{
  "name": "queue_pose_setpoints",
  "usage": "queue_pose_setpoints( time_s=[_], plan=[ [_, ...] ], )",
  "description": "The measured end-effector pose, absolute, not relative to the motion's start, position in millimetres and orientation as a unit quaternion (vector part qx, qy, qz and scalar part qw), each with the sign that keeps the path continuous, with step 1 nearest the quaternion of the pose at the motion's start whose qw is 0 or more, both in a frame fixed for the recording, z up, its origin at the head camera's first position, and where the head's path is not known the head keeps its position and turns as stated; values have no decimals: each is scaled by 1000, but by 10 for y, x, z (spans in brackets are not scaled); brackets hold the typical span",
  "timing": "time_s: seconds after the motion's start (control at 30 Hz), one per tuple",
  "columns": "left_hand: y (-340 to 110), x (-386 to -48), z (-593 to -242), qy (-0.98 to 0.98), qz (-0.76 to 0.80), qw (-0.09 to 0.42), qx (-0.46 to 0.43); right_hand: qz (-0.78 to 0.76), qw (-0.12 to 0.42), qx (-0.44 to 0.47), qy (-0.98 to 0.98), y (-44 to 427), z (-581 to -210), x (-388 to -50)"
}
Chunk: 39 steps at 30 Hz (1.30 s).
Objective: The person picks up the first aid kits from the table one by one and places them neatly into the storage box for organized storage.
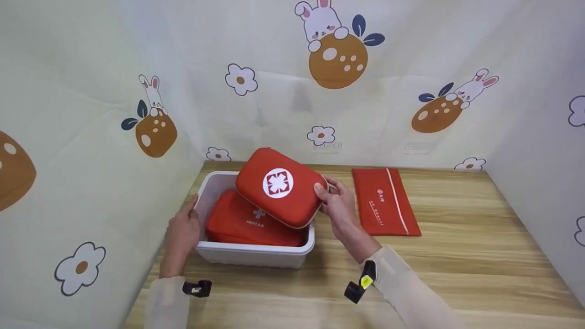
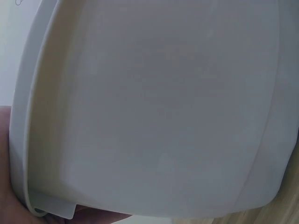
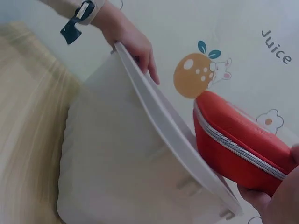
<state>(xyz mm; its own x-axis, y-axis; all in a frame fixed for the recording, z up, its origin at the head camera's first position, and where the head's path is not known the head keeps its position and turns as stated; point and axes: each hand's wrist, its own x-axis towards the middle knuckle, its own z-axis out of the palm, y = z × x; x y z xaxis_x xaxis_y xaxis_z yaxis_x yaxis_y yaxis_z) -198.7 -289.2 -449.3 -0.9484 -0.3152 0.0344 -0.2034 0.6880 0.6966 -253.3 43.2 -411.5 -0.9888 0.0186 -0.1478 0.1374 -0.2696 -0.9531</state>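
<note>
In the head view a red zippered case [image 1: 297,201] with a white round emblem is tilted over a white plastic bin [image 1: 256,259]. My right hand [image 1: 340,205] grips its right end, thumb on top and fingers beneath. The case's silver zipper side shows in the right wrist view, where the case [image 3: 243,154] is above the bin's rim. Inside the bin lies a second red case [image 1: 233,219] marked FIRST AID, partly covered by the first. My left hand [image 1: 183,230] holds the bin's left rim; in the left wrist view the bin wall [image 2: 163,107] fills most of the picture.
A flat red pouch [image 1: 381,203] with a white stripe lies to the right of the bin on the wood-grain table [image 1: 466,256]. Printed cloth [image 1: 274,109] with rabbits, oranges and flowers stands behind and along both sides.
</note>
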Motion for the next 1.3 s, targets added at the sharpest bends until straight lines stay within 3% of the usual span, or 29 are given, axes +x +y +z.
queue_pose_setpoints(
  time_s=[0.43,0.97,1.3],
  plan=[
    [-2910,-1991,-4492,-921,-355,61,147,-743,103,24,661,42,-4135,-2464],
    [-2916,-1985,-4447,-915,-370,41,154,-680,104,6,726,-184,-4205,-2501],
    [-2905,-1989,-4467,-922,-353,70,143,-690,102,21,716,-262,-4309,-2546]
  ],
)
